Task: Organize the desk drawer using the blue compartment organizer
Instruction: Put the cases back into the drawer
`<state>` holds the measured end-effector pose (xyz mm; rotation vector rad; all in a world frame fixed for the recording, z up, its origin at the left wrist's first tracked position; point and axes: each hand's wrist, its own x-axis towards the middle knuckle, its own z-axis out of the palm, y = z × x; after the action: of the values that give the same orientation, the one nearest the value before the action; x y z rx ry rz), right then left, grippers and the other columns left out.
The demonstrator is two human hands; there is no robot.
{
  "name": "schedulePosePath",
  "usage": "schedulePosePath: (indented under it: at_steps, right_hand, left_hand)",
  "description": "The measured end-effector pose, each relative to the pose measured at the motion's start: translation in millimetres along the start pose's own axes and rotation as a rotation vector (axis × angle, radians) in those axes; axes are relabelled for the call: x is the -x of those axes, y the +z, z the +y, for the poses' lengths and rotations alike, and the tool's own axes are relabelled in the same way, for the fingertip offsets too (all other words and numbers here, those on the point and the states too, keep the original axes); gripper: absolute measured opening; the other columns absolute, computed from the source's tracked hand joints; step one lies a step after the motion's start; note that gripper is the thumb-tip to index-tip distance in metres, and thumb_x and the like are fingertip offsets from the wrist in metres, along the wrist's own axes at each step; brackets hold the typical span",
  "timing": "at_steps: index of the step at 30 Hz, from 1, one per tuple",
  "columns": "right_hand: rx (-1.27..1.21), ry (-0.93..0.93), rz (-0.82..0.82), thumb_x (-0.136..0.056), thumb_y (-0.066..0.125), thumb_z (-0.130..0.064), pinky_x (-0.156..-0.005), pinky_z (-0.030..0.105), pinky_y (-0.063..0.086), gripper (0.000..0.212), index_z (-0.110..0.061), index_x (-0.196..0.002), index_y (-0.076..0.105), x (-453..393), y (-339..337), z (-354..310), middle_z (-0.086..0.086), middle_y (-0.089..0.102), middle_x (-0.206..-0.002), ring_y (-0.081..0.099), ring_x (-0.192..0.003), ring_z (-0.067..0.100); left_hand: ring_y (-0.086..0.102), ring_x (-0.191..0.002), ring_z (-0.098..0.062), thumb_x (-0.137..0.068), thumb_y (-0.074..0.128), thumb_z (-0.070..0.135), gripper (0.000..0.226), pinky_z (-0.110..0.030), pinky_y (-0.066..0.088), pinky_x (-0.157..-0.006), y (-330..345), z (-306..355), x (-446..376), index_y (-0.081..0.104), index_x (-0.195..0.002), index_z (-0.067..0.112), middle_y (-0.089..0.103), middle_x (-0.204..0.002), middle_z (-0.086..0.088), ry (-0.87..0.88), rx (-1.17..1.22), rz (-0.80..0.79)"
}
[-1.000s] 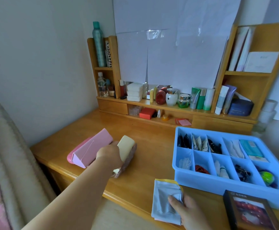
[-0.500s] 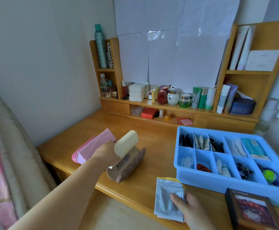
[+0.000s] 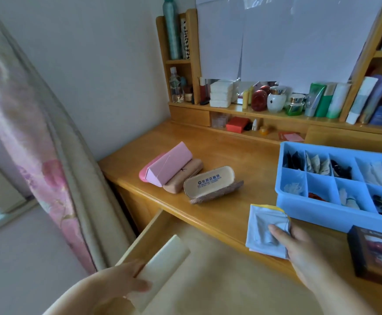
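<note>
Blue organizer (image 3: 335, 214) sits on desk (image 3: 231, 155) right, compartments part-filled. Cream case (image 3: 162, 267), moments ago above desk, now over open drawer (image 3: 219, 280), gripped by left hand (image 3: 119, 285): stowing likely begun. Right hand (image 3: 299, 246), fingers flat, presses cloth pouch (image 3: 265, 230).

The open drawer (image 3: 153, 233) projects from under the desk's (image 3: 242, 160) front edge, at lower left. The left hand (image 3: 117, 280) holds a box (image 3: 162, 267) over the drawer's left part. On the desk, three glasses cases lie side by side: the triangular case (image 3: 166, 163) leftmost, the soft case (image 3: 183, 176) touching its right side, the hard case (image 3: 210, 181) just right of that. The compartment organizer (image 3: 322, 214) sits at the desk's right. Before its left front corner lies a pouch (image 3: 262, 230), with the right hand (image 3: 299, 244) resting on it. A boxed item (image 3: 376, 253) stands right of that hand, in front of the organizer. The shelf unit (image 3: 276, 114) stands behind everything.
</note>
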<state>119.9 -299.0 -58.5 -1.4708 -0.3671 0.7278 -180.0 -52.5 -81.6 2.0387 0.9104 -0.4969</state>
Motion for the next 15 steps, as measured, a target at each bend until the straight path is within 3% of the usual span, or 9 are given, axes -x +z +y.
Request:
schedulePosePath:
  at_steps: [2,6,10,12,14,15]
  right_hand:
    - [0.006,0.001,-0.018,-0.092,0.056,-0.011,-0.087,0.039,0.05,0.013,-0.013,-0.099,0.067,0,1,-1,0.005,0.074,-0.098,0.069,-0.092,0.02]
    - [0.003,0.004,-0.012,-0.093,0.055,-0.011,-0.074,0.03,0.049,0.013,-0.015,-0.1,0.066,1,2,-4,-0.004,0.075,-0.091,0.071,-0.085,0.01]
    - [-0.01,0.023,-0.003,-0.092,0.056,-0.011,-0.075,0.03,0.05,0.013,-0.017,-0.098,0.066,2,3,-7,-0.003,0.075,-0.093,0.071,-0.085,0.01]
    - [-0.028,0.03,0.001,-0.092,0.056,-0.011,-0.078,0.032,0.05,0.014,-0.017,-0.1,0.066,3,3,-8,-0.002,0.075,-0.095,0.071,-0.087,0.012]
    - [-0.046,0.032,0.003,-0.092,0.056,-0.011,-0.078,0.032,0.05,0.015,-0.017,-0.101,0.066,4,3,-8,-0.002,0.075,-0.095,0.071,-0.087,0.011]
    - [-0.056,0.036,0.005,-0.092,0.056,-0.01,-0.076,0.031,0.05,0.015,-0.018,-0.101,0.066,5,3,-8,-0.002,0.075,-0.094,0.071,-0.085,0.01]
  left_hand:
    - [0.058,-0.108,-0.013,-0.083,0.062,0.041,0.049,-0.025,0.052,-0.088,23,-12,-8,0.045,-0.126,0.024,0.057,-0.12,0.002,-0.148,-0.109,0.02]
    - [0.061,-0.107,-0.018,-0.089,0.06,0.033,0.047,-0.032,0.051,-0.092,49,-12,-22,0.046,-0.13,0.014,0.059,-0.121,-0.005,-0.208,0.027,0.045]
    - [0.055,-0.115,-0.021,-0.091,0.054,0.04,0.049,-0.028,0.044,-0.094,40,18,-22,0.047,-0.13,0.012,0.053,-0.131,-0.007,-0.218,-0.323,0.187]
    - [0.062,-0.091,-0.017,-0.089,0.053,0.036,0.026,-0.028,0.049,-0.08,21,49,-13,0.063,-0.102,0.015,0.065,-0.105,-0.005,-0.074,-0.289,0.42]
    - [0.057,-0.062,-0.018,-0.089,0.053,0.034,0.03,-0.035,0.049,-0.063,-3,85,-7,0.06,-0.067,0.015,0.064,-0.068,-0.003,0.127,-0.064,0.704]
    - [0.055,-0.058,-0.019,-0.089,0.054,0.034,0.033,-0.034,0.046,-0.057,-15,103,-8,0.057,-0.062,0.015,0.06,-0.059,-0.002,0.198,0.051,0.84]
